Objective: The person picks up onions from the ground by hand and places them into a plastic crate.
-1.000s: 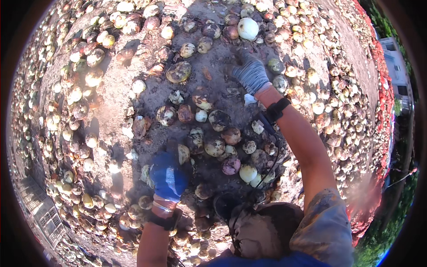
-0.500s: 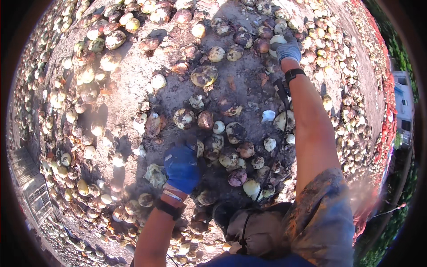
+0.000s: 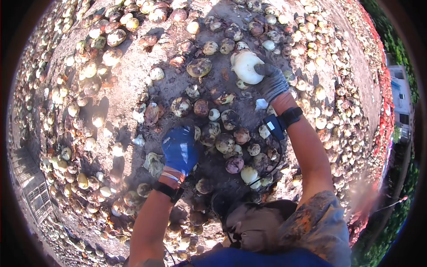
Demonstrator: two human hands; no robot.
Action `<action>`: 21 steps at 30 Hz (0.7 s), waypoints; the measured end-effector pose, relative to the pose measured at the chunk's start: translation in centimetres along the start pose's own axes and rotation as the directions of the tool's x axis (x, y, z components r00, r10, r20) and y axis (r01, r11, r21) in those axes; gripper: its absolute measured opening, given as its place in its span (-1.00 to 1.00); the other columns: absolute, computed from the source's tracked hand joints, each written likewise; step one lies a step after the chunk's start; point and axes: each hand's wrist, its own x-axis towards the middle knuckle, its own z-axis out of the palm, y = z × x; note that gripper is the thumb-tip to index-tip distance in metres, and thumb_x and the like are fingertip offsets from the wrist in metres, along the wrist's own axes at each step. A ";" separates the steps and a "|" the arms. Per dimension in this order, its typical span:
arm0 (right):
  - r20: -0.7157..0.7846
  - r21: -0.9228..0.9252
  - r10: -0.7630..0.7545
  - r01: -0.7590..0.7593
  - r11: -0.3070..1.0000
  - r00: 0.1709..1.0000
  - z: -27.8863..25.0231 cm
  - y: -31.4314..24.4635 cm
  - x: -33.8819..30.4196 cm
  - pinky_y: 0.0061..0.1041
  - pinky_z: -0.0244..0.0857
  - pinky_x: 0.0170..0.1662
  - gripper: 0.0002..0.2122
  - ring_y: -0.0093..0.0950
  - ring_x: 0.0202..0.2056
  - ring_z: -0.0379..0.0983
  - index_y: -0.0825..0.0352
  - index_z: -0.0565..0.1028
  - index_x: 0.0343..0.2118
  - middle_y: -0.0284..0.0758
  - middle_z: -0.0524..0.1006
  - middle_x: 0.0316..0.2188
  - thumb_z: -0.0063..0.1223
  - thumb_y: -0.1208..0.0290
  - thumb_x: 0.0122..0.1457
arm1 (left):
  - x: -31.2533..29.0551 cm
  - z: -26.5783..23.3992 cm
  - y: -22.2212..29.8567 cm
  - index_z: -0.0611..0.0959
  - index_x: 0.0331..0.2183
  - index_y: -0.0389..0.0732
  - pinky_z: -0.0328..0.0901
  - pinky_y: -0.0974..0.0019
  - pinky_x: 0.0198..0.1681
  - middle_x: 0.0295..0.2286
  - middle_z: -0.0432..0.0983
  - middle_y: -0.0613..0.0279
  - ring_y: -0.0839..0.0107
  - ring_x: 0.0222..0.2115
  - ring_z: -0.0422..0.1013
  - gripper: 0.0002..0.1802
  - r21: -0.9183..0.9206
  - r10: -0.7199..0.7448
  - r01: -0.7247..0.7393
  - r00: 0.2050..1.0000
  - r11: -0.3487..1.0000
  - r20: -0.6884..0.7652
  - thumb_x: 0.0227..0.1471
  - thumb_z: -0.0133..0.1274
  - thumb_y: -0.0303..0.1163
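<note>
My right hand point(image 3: 271, 82), in a grey glove, grips a large pale white onion point(image 3: 247, 66) from its right side, the thumb pressed on its face. The onion is held over the ground, ahead and right of centre. Low over the soil is my left hand point(image 3: 180, 149) in a blue glove, back up; its fingers are hidden, so whether it holds anything does not show. Beside it lie a dirty onion point(image 3: 210, 134) on the right and a crumpled pale onion point(image 3: 154, 164) at lower left. A purplish onion point(image 3: 234, 165) rests nearer to me.
Many loose onions cover the dirt ground point(image 3: 133, 75) all around. A black device point(image 3: 274, 127) with a cable hangs by my right wrist. A grey-brown pouch or bag point(image 3: 258, 224) sits at my front. A crate-like grid point(image 3: 38, 196) stands far left, and a white vehicle or building point(image 3: 400, 93) far right.
My right hand has drawn back toward me and left, bringing the white onion up from the far cluster. The view has shifted slightly; my left hand stays by the same onions.
</note>
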 end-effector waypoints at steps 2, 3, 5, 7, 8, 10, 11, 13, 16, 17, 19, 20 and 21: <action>0.023 -0.090 0.011 -0.008 0.996 1.000 2.6 -0.1 0.2 0.02 0.46 0.03 -0.40 -0.07 0.02 0.46 0.37 0.38 0.12 -0.13 0.47 0.01 0.30 0.64 -0.06 | 0.3 0.2 -0.2 0.51 -0.05 -0.13 0.39 -0.02 -0.37 -0.39 0.53 -0.03 -0.03 -0.40 0.49 -0.38 -0.026 0.019 -0.020 0.999 0.999 -0.043 -0.26 0.22 -0.27; 0.026 -0.245 -0.055 0.060 0.968 0.998 4.9 0.5 -0.1 -0.09 0.46 0.05 -0.43 -0.14 0.01 0.48 0.39 0.36 0.14 -0.13 0.49 0.00 0.26 0.58 0.00 | 0.2 0.2 -0.6 0.52 -0.06 -0.13 0.40 -0.02 -0.36 -0.39 0.54 -0.02 -0.03 -0.40 0.50 -0.39 -0.029 0.007 -0.008 1.000 1.000 -0.022 -0.26 0.21 -0.27; 0.021 -0.185 -0.114 0.116 0.976 0.993 7.6 1.0 -1.1 -0.22 0.49 0.03 -0.55 -0.24 0.00 0.50 0.38 0.39 0.11 -0.14 0.51 -0.02 0.18 0.56 0.12 | 0.2 -0.1 -0.6 0.55 -0.07 -0.10 0.42 -0.01 -0.31 -0.40 0.58 0.00 -0.02 -0.35 0.52 -0.40 -0.012 -0.045 0.045 0.998 0.999 0.046 -0.27 0.23 -0.29; -0.099 -0.334 -0.106 0.068 0.940 0.989 7.1 0.1 -1.0 -0.21 0.49 0.02 -0.55 -0.23 0.00 0.50 0.37 0.39 0.12 -0.14 0.51 -0.01 0.18 0.54 0.14 | 0.4 -0.5 -0.1 0.55 -0.06 -0.09 0.43 -0.01 -0.29 -0.38 0.58 0.00 -0.03 -0.34 0.53 -0.39 -0.059 -0.061 0.063 0.997 0.996 0.039 -0.28 0.24 -0.29; -0.216 -0.462 -0.114 0.001 0.887 0.970 6.8 -0.2 -1.1 -0.20 0.49 0.01 -0.56 -0.23 0.00 0.50 0.36 0.38 0.12 -0.14 0.50 -0.01 0.17 0.52 0.16 | 0.4 -0.7 0.0 0.55 -0.05 -0.08 0.44 -0.01 -0.27 -0.37 0.59 0.00 -0.04 -0.32 0.53 -0.38 -0.099 -0.079 0.082 0.996 0.992 0.036 -0.29 0.26 -0.30; -0.283 -0.709 -0.062 -0.165 0.685 0.957 6.6 1.9 -1.5 -0.25 0.44 0.06 -0.54 -0.23 0.00 0.50 0.40 0.34 0.15 -0.17 0.49 0.02 0.14 0.50 0.18 | 0.1 -1.0 -0.3 0.55 -0.05 -0.07 0.44 -0.01 -0.25 -0.35 0.59 -0.01 -0.04 -0.30 0.53 -0.37 -0.092 -0.097 0.102 0.994 0.991 0.056 -0.29 0.27 -0.30; -0.088 -0.942 -0.088 -0.054 0.330 0.992 5.0 4.0 -1.5 -0.22 0.40 0.08 -0.52 -0.18 0.01 0.49 0.38 0.38 0.13 -0.13 0.52 -0.01 0.16 0.34 0.17 | 0.1 -1.0 -0.2 0.55 -0.05 -0.05 0.44 -0.01 -0.23 -0.34 0.60 -0.01 -0.05 -0.28 0.54 -0.36 -0.093 -0.108 0.115 0.991 0.989 0.074 -0.30 0.29 -0.30; 0.104 -0.992 -0.030 0.101 -0.072 0.994 5.2 6.9 -1.9 -0.19 0.37 0.11 -0.49 -0.12 0.03 0.49 0.35 0.42 0.11 -0.10 0.56 -0.04 0.18 0.19 0.16 | 0.1 -1.0 -0.1 0.55 -0.05 -0.05 0.44 -0.01 -0.22 -0.33 0.60 0.00 -0.05 -0.27 0.54 -0.36 -0.087 -0.142 0.151 0.984 0.985 0.104 -0.29 0.29 -0.29; 0.128 -0.814 -0.139 0.024 -0.580 0.982 7.6 9.5 -2.1 -0.27 0.32 0.15 -0.53 -0.12 0.04 0.46 0.35 0.50 0.03 -0.10 0.51 0.02 0.25 0.32 0.03 | 0.0 -1.4 0.6 0.55 -0.11 -0.10 0.44 -0.01 -0.22 -0.34 0.60 -0.01 -0.04 -0.28 0.54 -0.45 -0.111 -0.137 0.148 0.985 0.983 0.104 -0.26 0.24 -0.33; 0.071 -0.756 -0.085 -0.001 -0.654 0.994 7.8 9.0 -1.5 -0.24 0.29 0.18 -0.51 -0.13 0.09 0.42 0.37 0.47 0.06 -0.08 0.53 0.00 0.20 0.27 0.06 | 0.1 -1.4 1.0 0.55 -0.16 -0.15 0.44 -0.01 -0.24 -0.36 0.60 -0.03 -0.03 -0.30 0.55 -0.53 -0.151 -0.099 0.108 0.993 0.983 0.070 -0.23 0.18 -0.37; 0.105 -0.758 -0.106 0.011 -0.652 0.989 7.3 8.4 -0.3 -0.18 0.37 0.11 -0.51 -0.14 0.08 0.45 0.36 0.45 0.07 -0.08 0.56 -0.05 0.16 0.23 0.10 | 0.4 -1.2 1.4 0.56 -0.17 -0.14 0.44 -0.01 -0.24 -0.37 0.59 -0.03 -0.03 -0.30 0.54 -0.55 -0.166 -0.101 0.110 0.993 0.980 0.063 -0.23 0.17 -0.38; 0.114 -0.756 -0.106 0.017 -0.654 0.988 6.1 7.9 -0.4 -0.18 0.37 0.11 -0.51 -0.14 0.08 0.45 0.36 0.45 0.07 -0.08 0.56 -0.05 0.16 0.23 0.10 | 0.9 -1.0 1.5 0.57 -0.18 -0.14 0.44 -0.01 -0.25 -0.37 0.59 -0.03 -0.04 -0.30 0.54 -0.58 -0.188 -0.100 0.110 0.993 0.976 0.059 -0.22 0.16 -0.38; -0.070 -0.997 -0.142 -0.067 0.023 0.987 6.8 8.0 -1.1 -0.17 0.41 0.04 -0.53 -0.17 0.04 0.47 0.33 0.46 0.05 -0.10 0.57 -0.07 0.17 0.23 0.10 | 1.0 -0.8 0.8 0.57 -0.18 -0.14 0.44 -0.01 -0.25 -0.37 0.59 -0.03 -0.04 -0.30 0.54 -0.58 -0.177 -0.121 0.128 0.991 0.976 0.055 -0.22 0.16 -0.38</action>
